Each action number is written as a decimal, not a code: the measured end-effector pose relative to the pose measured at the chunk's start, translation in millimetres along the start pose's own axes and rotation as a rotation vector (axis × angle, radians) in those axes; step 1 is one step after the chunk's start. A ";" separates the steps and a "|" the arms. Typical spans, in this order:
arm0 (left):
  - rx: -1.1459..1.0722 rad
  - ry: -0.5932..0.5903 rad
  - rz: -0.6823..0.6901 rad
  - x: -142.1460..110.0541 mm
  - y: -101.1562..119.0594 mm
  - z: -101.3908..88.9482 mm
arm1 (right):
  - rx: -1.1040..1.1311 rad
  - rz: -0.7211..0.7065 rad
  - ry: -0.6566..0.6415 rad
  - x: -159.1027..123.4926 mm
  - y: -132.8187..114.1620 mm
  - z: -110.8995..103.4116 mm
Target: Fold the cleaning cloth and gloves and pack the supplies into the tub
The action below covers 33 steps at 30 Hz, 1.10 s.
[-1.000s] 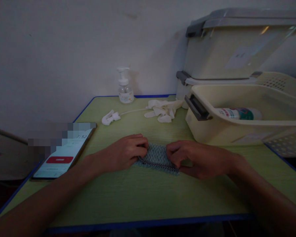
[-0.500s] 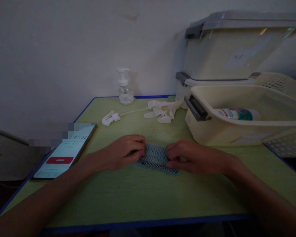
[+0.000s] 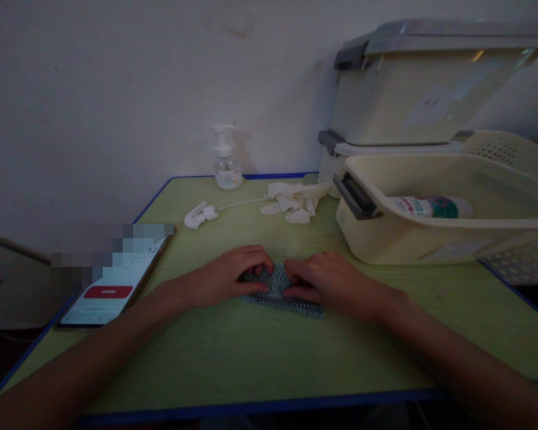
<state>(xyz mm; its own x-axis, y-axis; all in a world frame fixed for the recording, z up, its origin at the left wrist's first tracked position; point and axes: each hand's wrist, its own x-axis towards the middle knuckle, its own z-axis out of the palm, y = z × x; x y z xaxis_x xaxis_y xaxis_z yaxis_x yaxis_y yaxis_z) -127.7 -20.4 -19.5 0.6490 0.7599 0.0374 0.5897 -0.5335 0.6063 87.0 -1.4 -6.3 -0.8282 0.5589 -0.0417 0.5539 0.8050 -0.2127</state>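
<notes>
A small grey-blue textured cloth point(image 3: 278, 279) with a dark checked band along its near side lies folded on the table. At its left end, my left hand point(image 3: 235, 272) has curled fingers on top and the thumb at the band, closed on the cloth. My right hand point(image 3: 329, 283) grips it from the other side, fingers bent and thumb pressed just above the band. A short stretch of cloth shows between the two hands. The fingers hide its left and right parts.
A phone point(image 3: 112, 286) lies at the table's left edge. Behind are a clear pump bottle point(image 3: 228, 170), a white spray head point(image 3: 199, 214) with a tube, and white gloves point(image 3: 298, 200). At right, a cream basket point(image 3: 407, 242) holds a bottle point(image 3: 430, 206); lidded boxes point(image 3: 394, 101) stand behind.
My right hand has moved left along the cloth, closer to my left hand. My left hand has shifted slightly right, and less cloth shows between them.
</notes>
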 end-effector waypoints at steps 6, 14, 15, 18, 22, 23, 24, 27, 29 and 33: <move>0.049 -0.016 0.044 -0.4 -1.9 0.6 | -0.111 -0.027 0.006 -1.8 0.1 -0.3; 0.137 -0.044 -0.012 -4.0 2.3 -0.2 | -0.241 0.004 0.014 -7.0 3.9 -2.2; 0.147 -0.044 -0.016 -4.4 3.0 -0.1 | -0.233 0.002 0.010 -7.2 4.3 -3.1; 0.185 -0.041 -0.023 -5.3 4.3 0.3 | -0.206 -0.011 0.004 -7.1 5.4 -5.1; 0.212 -0.021 -0.019 -6.1 6.6 -0.6 | -0.188 -0.056 0.015 -7.0 6.9 -9.0; 0.212 -0.009 -0.010 -6.2 7.8 -1.2 | -0.192 -0.076 0.033 -7.4 7.2 -10.6; 0.214 0.015 0.003 -6.2 9.6 -2.0 | -0.198 -0.094 0.062 -7.9 7.5 -12.5; 0.244 0.189 0.062 -5.9 17.1 -3.4 | -0.192 -0.128 0.228 -9.5 7.5 -17.4; 0.266 0.304 0.095 -5.5 23.2 -2.0 | -0.165 -0.110 0.365 -9.8 6.6 -18.5; 0.399 0.291 0.095 -5.5 31.9 10.0 | -0.112 -0.034 0.501 -6.9 2.7 -14.0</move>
<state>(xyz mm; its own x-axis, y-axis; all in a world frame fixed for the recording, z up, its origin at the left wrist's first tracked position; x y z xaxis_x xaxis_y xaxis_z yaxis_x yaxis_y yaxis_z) -107.7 -45.3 -8.3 0.5813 0.7427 0.3324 0.7092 -0.6628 0.2405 95.5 -0.2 7.0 -0.7184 0.5366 0.4426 0.5558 0.8254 -0.0985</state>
